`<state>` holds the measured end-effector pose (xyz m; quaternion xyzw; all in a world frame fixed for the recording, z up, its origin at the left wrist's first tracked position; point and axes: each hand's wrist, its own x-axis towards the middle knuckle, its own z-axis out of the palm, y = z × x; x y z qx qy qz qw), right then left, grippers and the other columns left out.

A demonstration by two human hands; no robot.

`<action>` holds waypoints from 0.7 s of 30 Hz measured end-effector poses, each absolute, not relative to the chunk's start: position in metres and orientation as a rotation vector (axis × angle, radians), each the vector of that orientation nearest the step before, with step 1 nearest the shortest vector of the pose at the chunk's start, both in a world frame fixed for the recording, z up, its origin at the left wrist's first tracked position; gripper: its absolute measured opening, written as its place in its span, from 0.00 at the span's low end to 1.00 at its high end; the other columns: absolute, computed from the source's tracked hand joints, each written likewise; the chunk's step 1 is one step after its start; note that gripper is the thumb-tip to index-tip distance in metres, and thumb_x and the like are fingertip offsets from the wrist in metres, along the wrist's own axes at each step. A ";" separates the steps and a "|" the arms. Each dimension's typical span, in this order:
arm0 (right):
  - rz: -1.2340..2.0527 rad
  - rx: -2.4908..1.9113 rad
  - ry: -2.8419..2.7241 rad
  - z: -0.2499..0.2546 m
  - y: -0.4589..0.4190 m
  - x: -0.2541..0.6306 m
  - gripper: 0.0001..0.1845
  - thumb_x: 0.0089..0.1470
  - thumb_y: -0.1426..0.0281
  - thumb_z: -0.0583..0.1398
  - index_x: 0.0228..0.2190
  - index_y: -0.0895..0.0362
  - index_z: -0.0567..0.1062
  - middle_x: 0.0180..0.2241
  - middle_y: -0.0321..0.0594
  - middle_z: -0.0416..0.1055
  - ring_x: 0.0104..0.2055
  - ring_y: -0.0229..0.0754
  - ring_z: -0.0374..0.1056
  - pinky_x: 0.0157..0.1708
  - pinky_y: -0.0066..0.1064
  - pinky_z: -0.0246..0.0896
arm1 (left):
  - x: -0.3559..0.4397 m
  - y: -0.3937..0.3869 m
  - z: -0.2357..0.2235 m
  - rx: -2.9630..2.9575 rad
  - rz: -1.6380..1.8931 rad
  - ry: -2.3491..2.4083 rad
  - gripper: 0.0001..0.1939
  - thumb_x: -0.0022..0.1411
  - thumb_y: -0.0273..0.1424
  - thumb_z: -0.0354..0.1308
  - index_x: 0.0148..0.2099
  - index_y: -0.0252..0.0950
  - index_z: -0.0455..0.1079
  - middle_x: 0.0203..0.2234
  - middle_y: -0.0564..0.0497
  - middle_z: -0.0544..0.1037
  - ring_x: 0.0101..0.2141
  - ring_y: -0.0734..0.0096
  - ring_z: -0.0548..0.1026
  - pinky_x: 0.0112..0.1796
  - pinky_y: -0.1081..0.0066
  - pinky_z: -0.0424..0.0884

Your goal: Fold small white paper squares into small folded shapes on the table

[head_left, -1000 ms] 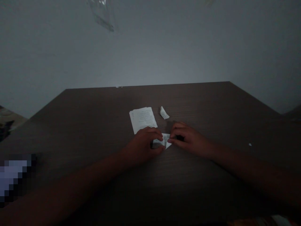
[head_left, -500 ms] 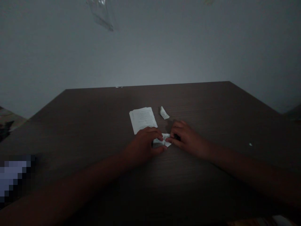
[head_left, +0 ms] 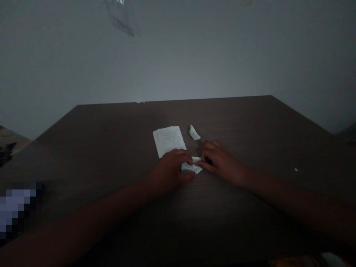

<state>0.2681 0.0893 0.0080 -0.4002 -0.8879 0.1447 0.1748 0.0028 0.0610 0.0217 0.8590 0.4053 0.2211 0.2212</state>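
Note:
A small printed piece of paper (head_left: 190, 168), partly folded, lies on the dark table between my two hands. My left hand (head_left: 170, 168) curves around its left side, with the thumb at the near edge and the fingertips on top. At its right end my right hand (head_left: 218, 161) has thumb and curled fingers closed on the paper. Just beyond the left fingers sits a short stack of printed paper sheets (head_left: 169, 139). A folded bit of paper (head_left: 194, 133) rests a little farther off, right of the stack. My fingers hide parts of the paper being held.
The brown table (head_left: 116, 141) reaches back to a pale wall (head_left: 189, 52). A tiny paper scrap (head_left: 296, 169) lies on the right. At the left edge is a blurred-out rectangular object (head_left: 13, 207). A clear plastic bag (head_left: 119, 16) hangs on the wall.
Almost nothing differs. The right thumb has shifted very slightly left over the paper, while both hands keep their places and grip.

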 end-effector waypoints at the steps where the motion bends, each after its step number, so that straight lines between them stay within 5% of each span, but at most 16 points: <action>1: 0.412 -1.129 -2.520 0.008 0.090 0.268 0.16 0.76 0.63 0.73 0.36 0.53 0.79 0.41 0.43 0.76 0.49 0.54 0.72 0.50 0.42 0.67 | 0.002 0.061 0.022 2.374 0.610 1.107 0.11 0.70 0.26 0.78 0.51 0.39 0.82 0.55 0.46 0.91 0.59 0.51 0.86 0.65 0.50 0.80; 9: 0.420 -1.095 -2.515 0.007 0.091 0.270 0.16 0.76 0.62 0.74 0.36 0.53 0.79 0.41 0.42 0.76 0.48 0.53 0.72 0.50 0.41 0.66 | 0.000 0.066 0.018 2.331 0.704 1.034 0.05 0.73 0.29 0.76 0.48 0.41 0.84 0.50 0.48 0.91 0.55 0.54 0.88 0.63 0.52 0.81; 21: 0.416 -1.102 -2.508 0.008 0.090 0.269 0.17 0.77 0.60 0.73 0.35 0.53 0.80 0.40 0.44 0.76 0.47 0.53 0.72 0.50 0.43 0.67 | 0.001 0.068 0.017 2.339 0.639 1.082 0.13 0.67 0.29 0.82 0.48 0.41 0.83 0.51 0.48 0.91 0.56 0.51 0.87 0.62 0.51 0.81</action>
